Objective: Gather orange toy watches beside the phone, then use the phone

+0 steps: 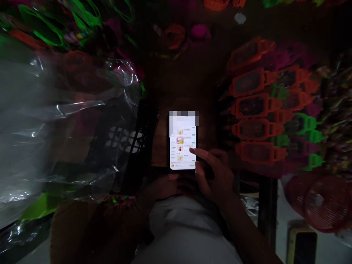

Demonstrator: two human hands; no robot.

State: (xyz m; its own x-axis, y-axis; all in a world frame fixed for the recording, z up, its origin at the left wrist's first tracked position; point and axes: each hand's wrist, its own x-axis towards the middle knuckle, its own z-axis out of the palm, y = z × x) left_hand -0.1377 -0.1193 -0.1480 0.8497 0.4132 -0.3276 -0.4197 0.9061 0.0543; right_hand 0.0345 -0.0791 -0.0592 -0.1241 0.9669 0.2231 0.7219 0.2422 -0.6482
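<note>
Lit phone (183,141) at scene centre, gripped from below by the left hand (167,185); the right hand (213,172) has its fingers (198,153) closed round the phone's right edge, thumb on a product list, scrolling evidently under way. Left: clear plastic bag (63,121), contents indistinct. Right: stacked orange cases (255,106).

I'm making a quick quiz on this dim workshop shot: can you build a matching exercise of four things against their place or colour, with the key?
Things:
1. phone
2. clear plastic bag
3. stacked orange frames
4. red mesh discs

Descriptions:
A. lower right corner
B. lit screen, centre, with the right hand touching it
C. crinkled and see-through, on the left
D. piled in a column, right of centre

Pairs: 1-B, 2-C, 3-D, 4-A
</note>
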